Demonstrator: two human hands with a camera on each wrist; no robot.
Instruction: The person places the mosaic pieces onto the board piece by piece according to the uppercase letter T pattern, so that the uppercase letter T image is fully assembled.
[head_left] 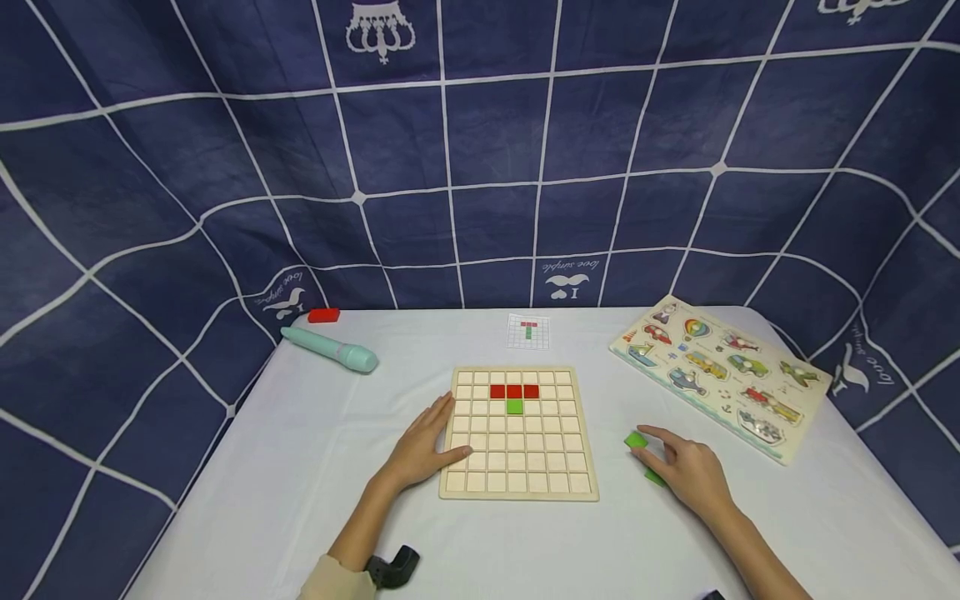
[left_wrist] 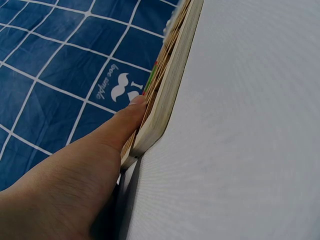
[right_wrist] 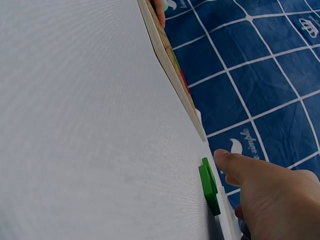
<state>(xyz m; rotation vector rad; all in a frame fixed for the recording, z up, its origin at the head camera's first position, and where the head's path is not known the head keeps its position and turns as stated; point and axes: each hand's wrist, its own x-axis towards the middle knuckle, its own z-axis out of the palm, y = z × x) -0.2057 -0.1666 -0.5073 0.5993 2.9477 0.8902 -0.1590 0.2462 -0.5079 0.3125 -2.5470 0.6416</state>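
A square wooden grid board (head_left: pixel 493 442) lies on the white table. Three red tiles (head_left: pixel 514 392) sit in a row near its top, with one green tile (head_left: pixel 514 407) directly below the middle one. My left hand (head_left: pixel 420 450) rests along the board's left edge, fingers extended and thumb lying over the near-left cells. To the right of the board, my right hand (head_left: pixel 690 475) hovers with thumb and index finger spread either side of a loose green tile (head_left: pixel 636 439). Another green tile (head_left: pixel 655 477) is partly hidden under that hand. In the right wrist view the thumb is apart from the green tiles (right_wrist: pixel 209 187).
A small card (head_left: pixel 528 332) printed with a red and green grid pattern lies behind the board. At the right is a wooden vehicle puzzle (head_left: pixel 720 375). On the left lie a mint-green microphone-shaped object (head_left: pixel 330 348) and a red block (head_left: pixel 323 315). A blue checked curtain (head_left: pixel 487 150) surrounds the table.
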